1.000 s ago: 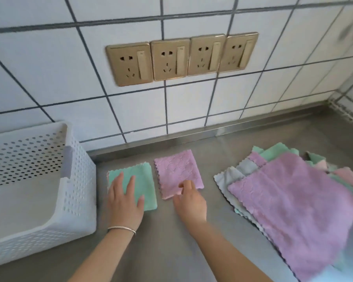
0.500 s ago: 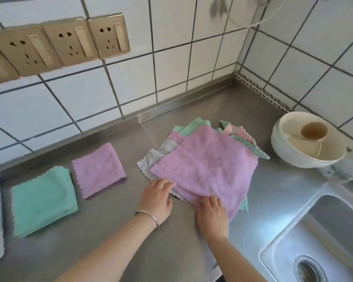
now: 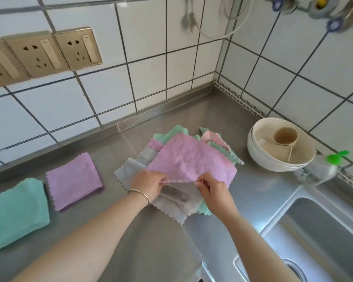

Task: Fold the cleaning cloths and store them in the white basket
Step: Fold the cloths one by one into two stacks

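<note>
Left hand (image 3: pixel 151 183), right hand (image 3: pixel 209 187) — I see both pinching the pink cloth's (image 3: pixel 192 159) near edge at frame centre; cloth extends away, upward.

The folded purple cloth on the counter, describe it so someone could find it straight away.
On the steel counter, below the wall sockets, two folded cloths lie left of the loose pile. The folded purple cloth is the right-hand one, beside the folded green cloth; unlike the pile's purple cloth, no hand touches it.
</note>
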